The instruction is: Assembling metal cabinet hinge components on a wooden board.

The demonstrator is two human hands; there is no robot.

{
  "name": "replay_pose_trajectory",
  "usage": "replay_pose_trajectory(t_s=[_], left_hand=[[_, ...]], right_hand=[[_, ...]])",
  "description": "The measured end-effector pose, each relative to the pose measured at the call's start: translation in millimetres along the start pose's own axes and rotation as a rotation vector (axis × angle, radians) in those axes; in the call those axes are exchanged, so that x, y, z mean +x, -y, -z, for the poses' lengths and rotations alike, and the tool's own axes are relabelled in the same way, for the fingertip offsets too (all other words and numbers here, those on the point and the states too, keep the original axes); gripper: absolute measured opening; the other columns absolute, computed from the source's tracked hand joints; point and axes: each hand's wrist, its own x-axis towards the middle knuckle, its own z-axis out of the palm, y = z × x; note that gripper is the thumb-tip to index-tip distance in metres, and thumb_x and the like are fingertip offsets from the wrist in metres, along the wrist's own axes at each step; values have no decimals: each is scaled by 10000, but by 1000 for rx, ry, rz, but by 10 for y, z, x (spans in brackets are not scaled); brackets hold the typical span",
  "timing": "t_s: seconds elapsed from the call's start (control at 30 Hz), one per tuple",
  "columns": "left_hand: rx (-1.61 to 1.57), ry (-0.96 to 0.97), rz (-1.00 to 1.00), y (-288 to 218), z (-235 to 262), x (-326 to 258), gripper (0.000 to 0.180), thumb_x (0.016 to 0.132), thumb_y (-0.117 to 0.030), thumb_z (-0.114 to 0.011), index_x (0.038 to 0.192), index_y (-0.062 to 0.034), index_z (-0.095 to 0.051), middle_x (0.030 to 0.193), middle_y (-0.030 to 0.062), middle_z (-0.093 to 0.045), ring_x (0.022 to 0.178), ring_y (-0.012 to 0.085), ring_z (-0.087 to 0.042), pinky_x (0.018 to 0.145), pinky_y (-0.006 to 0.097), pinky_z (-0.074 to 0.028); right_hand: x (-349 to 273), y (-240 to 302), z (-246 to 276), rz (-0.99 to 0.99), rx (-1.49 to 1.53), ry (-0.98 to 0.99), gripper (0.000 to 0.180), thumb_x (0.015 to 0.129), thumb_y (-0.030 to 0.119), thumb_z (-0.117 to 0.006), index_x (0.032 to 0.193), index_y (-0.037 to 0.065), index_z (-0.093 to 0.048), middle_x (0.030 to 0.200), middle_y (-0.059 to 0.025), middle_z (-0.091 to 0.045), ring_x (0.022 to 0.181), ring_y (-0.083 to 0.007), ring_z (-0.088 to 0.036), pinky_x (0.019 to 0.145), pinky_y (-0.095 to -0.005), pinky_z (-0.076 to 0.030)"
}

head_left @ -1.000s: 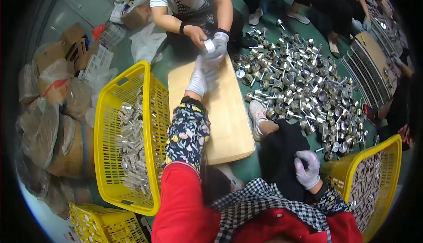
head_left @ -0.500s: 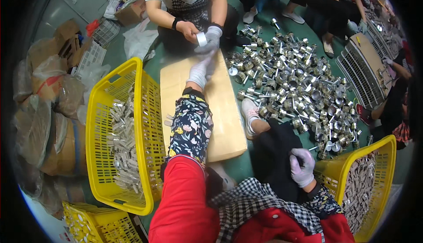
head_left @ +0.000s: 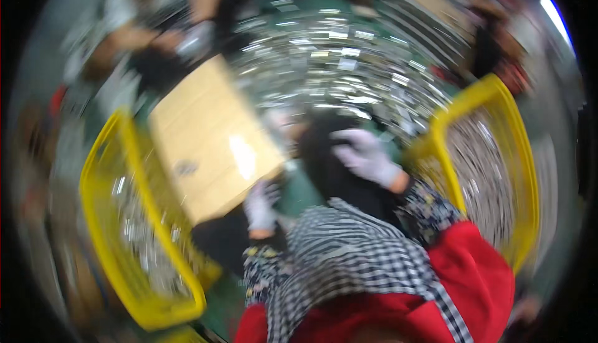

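The whole view is smeared by motion. My left hand (head_left: 260, 206), in a whitish glove, is at the near edge of a tan board or flat box (head_left: 212, 131); its fingers are too blurred to read. A small grey piece (head_left: 185, 167) lies on the tan surface, too smeared to name. My right hand (head_left: 367, 156), also gloved, is over my dark-clothed knee (head_left: 324, 150), fingers bent and apart, with nothing seen in it.
A yellow basket (head_left: 146, 178) of small metallic pieces stands left, another yellow basket (head_left: 531, 181) right. Beyond my knee, shiny metal parts (head_left: 336, 50) cover the green floor. Across from me sits a person (head_left: 149, 19); slatted racks (head_left: 417, 19) stand far right.
The view has swung to the right. My left hand has come back from the gloved hand of the person opposite to the tan surface's near edge. My right hand has shifted over the knee.
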Motion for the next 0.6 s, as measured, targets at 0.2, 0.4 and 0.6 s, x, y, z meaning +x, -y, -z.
replay_pose_trajectory(t_s=[0.2, 0.4, 0.6], left_hand=[[212, 92, 76, 22, 151, 279, 274, 832, -368, -493, 849, -96, -516, 638, -37, -447, 528, 73, -383, 440, 200, -273], [223, 129, 106, 34, -1, 228, 260, 836, -378, -498, 815, -118, -503, 638, -47, -429, 533, 74, -368, 444, 204, -264], [206, 70, 122, -112, 89, 208, 250, 850, -372, -481, 717, -163, -444, 582, -63, -347, 494, 69, -323, 435, 206, -267]], right_hand=[[-517, 341, 751, 297, -482, -84, 439, 733, 283, -601, 1099, 66, -493, 1010, -113, -546, 916, -286, -520, 816, -354, -411], [-2000, -712, 2153, -640, -501, -430, 630, 723, 417, -587, 1170, -1, -435, 1122, -191, -512, 1027, -275, -505, 890, -333, -382], [-2810, -1566, 1936, -1175, -292, 25, 1101, 562, 571, -669, 1309, -44, -142, 1327, -250, -241, 1215, -339, -293, 985, -363, -270]])
